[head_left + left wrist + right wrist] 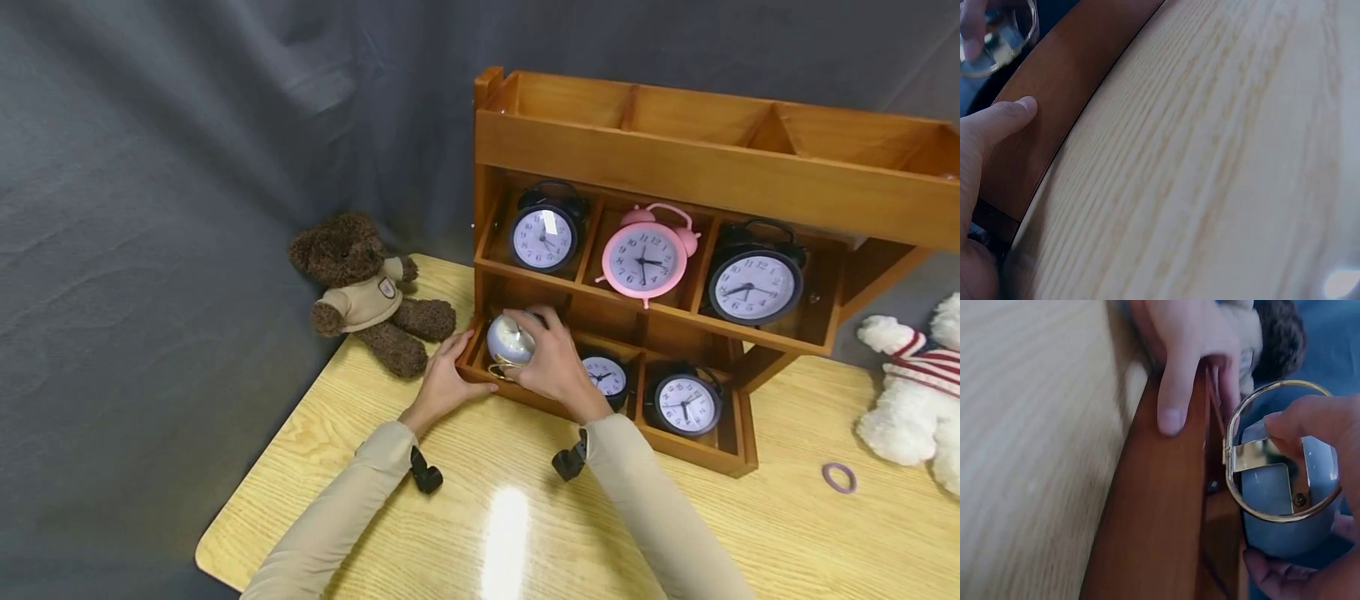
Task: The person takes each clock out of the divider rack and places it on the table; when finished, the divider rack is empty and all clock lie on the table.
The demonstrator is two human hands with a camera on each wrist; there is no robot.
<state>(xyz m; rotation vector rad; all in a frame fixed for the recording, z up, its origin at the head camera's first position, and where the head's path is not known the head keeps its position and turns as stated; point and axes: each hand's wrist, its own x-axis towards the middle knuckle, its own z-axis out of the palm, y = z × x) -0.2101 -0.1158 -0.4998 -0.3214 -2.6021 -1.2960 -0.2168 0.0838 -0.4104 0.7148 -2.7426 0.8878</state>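
Note:
My right hand point(553, 357) grips a pale blue rounded object with a gold ring stand point(510, 340) in the lower left compartment of a wooden shelf point(600, 150). The right wrist view shows the object's gold ring point(1275, 517) and a gold bracket screwed to its body. The right thumb and fingers lie around the body. At the shelf's lower left corner, my left hand point(448, 379) holds the frame, its thumb point(1013, 112) on the front board and its fingers along the left side.
A black alarm clock point(606, 377) and another black clock point(684, 403) sit in the lower row. Above stand a pink clock point(645, 260) and two more black ones. A brown teddy bear point(367, 292) sits left; a white plush point(915, 392) and purple ring point(839, 477) lie right.

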